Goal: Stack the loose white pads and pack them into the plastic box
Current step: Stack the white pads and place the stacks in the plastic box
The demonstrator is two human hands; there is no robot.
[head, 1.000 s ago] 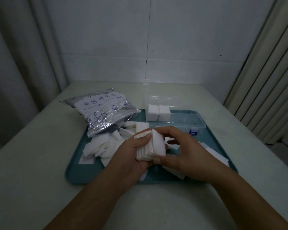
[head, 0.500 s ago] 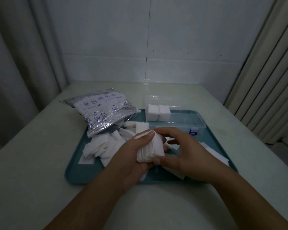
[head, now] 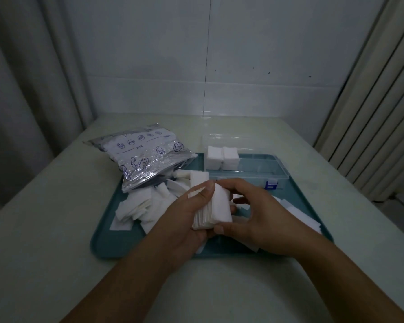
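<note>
A stack of white pads stands on edge between both hands above the teal tray. My left hand grips the stack from the left, thumb on top. My right hand curls round its right side, thumb under the lower corner. Loose white pads lie heaped on the tray's left part, and more pads lie on the right, partly behind my right hand. The clear plastic box sits open at the tray's far right, with two stacks of pads in its left end.
A silvery printed bag lies on the tray's far left corner, overhanging the pale table. The box's clear lid stands up behind it. Curtains hang on the left, and slatted panels stand on the right.
The stack has tilted slightly and stayed between both hands. My right fingers have shifted a little along its far side.
</note>
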